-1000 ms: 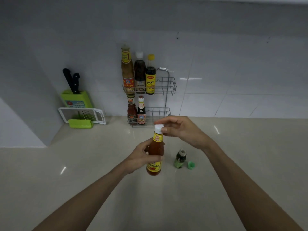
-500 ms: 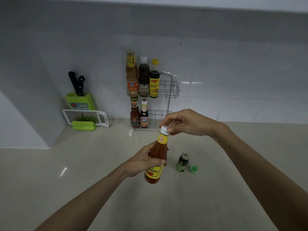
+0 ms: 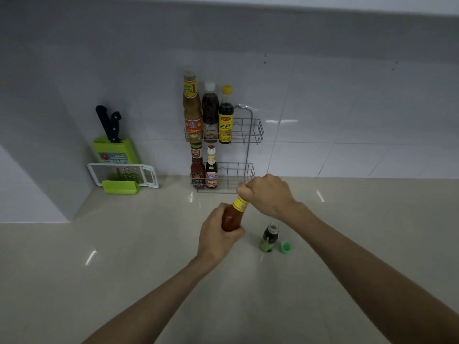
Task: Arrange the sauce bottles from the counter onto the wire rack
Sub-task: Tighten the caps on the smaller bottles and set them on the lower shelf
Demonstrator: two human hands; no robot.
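Sauce bottle, red and tilted, is over the desk: my left grip wraps its body and my right grip is curled over its cap. Behind it the wire rack stands at the wall; a small green bottle stands uncapped nearby.

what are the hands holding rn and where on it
Both hold the red sauce bottle: the left hand grips its body, and the right hand is curled over its top end.
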